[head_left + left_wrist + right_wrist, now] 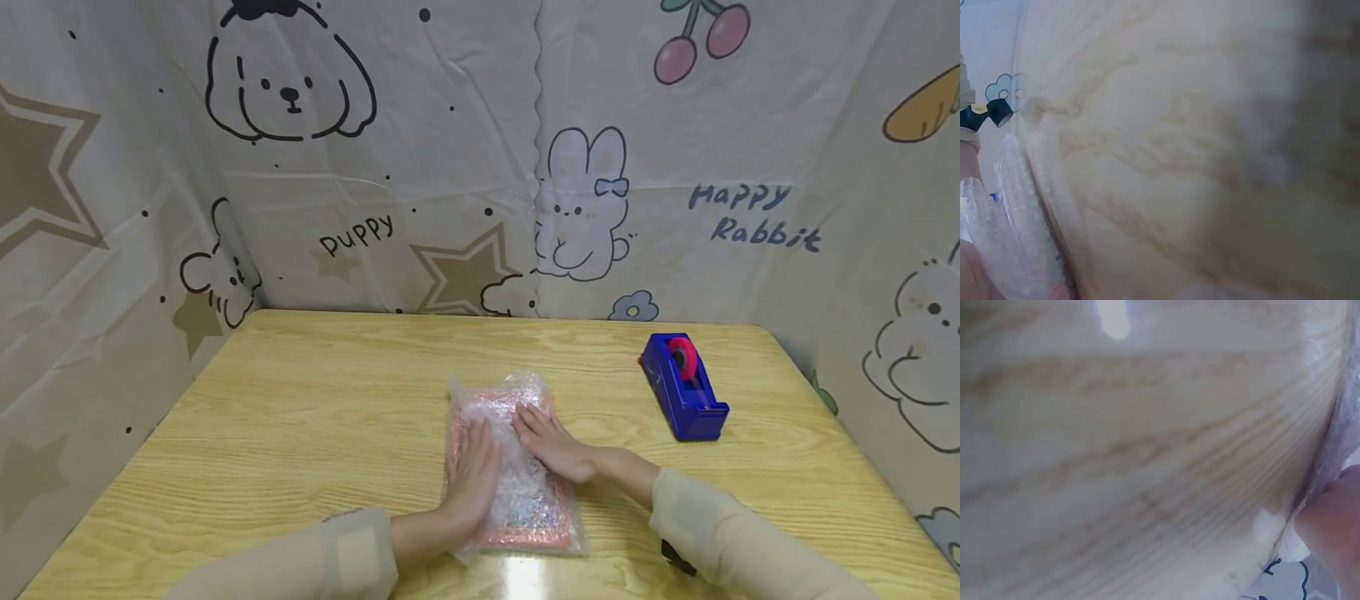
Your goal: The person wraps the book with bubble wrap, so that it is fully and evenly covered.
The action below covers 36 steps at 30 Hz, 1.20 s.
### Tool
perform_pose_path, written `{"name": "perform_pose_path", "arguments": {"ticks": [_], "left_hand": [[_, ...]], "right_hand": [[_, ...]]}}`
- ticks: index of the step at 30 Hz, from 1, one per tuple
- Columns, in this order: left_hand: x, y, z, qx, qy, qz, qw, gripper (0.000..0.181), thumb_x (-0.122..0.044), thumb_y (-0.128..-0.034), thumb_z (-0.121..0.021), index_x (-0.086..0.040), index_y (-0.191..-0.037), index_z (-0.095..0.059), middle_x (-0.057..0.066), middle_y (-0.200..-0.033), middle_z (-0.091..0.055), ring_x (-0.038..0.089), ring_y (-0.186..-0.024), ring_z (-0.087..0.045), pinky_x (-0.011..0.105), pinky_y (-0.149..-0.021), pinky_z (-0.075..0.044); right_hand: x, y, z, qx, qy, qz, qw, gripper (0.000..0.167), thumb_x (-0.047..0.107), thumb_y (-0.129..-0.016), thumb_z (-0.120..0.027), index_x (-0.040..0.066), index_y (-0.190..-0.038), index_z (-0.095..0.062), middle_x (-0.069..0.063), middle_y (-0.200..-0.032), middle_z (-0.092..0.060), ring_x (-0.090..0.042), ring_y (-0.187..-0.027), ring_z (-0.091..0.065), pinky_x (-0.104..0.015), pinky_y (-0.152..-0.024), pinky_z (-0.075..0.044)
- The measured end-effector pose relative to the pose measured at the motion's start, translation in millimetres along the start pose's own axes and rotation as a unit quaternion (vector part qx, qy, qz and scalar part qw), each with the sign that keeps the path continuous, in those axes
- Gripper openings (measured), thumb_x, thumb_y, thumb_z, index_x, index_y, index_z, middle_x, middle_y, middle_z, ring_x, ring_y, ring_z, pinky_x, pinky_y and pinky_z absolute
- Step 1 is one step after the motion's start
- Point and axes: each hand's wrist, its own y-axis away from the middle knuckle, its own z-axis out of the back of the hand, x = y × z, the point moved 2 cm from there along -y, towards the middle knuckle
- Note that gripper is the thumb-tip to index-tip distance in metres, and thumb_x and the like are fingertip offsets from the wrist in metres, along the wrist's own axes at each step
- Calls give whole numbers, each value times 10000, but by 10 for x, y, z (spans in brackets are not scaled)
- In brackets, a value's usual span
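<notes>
In the head view a flat, rectangular thing with an orange-pink border, wrapped in clear bubble wrap [517, 492], lies on the table in front of me. My left hand [474, 475] rests on its left side with the fingers straight and pointing away. On the upper right part my right hand [553, 444] presses flat, fingers extended. What the wrapped thing is cannot be made out through the plastic. The left wrist view catches an edge of the bubble wrap [1019, 231] at the lower left; in the right wrist view part of my right hand [1332, 525] touches the wrap.
A blue tape dispenser [684, 400] with a pink-cored roll stands at the right of the wooden table [315, 400]. A printed cloth [450, 167] with cartoon animals hangs behind the table and along both sides.
</notes>
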Motion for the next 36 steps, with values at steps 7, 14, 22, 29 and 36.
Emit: {"name": "perform_pose_path", "arguments": {"ticks": [7,14,22,29,36], "left_hand": [[-46,-20,-66,335,-447,15,9984,603,-450,-983,-140,-63,-1422,-286,116,-1519,-31,303,-1390,21,579,-1045,127],[-88,-145,-13,450,-336,-82,9984,579,-356,-935,-373,-5,-1393,-321,162,-1510,-136,356,-1383,-52,597,-1056,57],[90,-626,305,170,-249,-908,9954,751,-136,-769,-618,122,-1367,-245,272,-1440,-212,433,-1328,-138,556,-1073,-157],[203,-780,375,572,-1304,-1447,9792,987,-260,-659,-797,141,-1367,-237,323,-1424,-146,459,-1314,-182,526,-1072,-198],[195,-910,483,1303,-2682,-1330,9452,1049,-473,-659,-769,113,-1372,-270,282,-1453,-177,424,-1323,-214,595,-1039,-205]], "right_hand": [[-61,28,43,104,-106,33,9999,641,340,-981,-304,-78,-1421,-95,-249,-1490,51,-400,-1361,81,-561,-1065,86],[-104,67,82,120,41,253,9996,874,356,-862,-578,-74,-1425,-66,-261,-1486,69,-406,-1359,87,-570,-1061,77],[-96,82,80,122,19,246,9996,896,338,-851,-618,-74,-1424,-66,-262,-1485,68,-407,-1361,79,-573,-1064,55],[-86,77,68,249,92,223,9994,921,377,-844,-612,-47,-1435,-46,-241,-1490,86,-389,-1364,88,-572,-1065,52],[-62,35,56,390,106,264,9988,956,384,-828,-634,-47,-1434,-33,-240,-1489,103,-382,-1362,112,-573,-1066,51]]}}
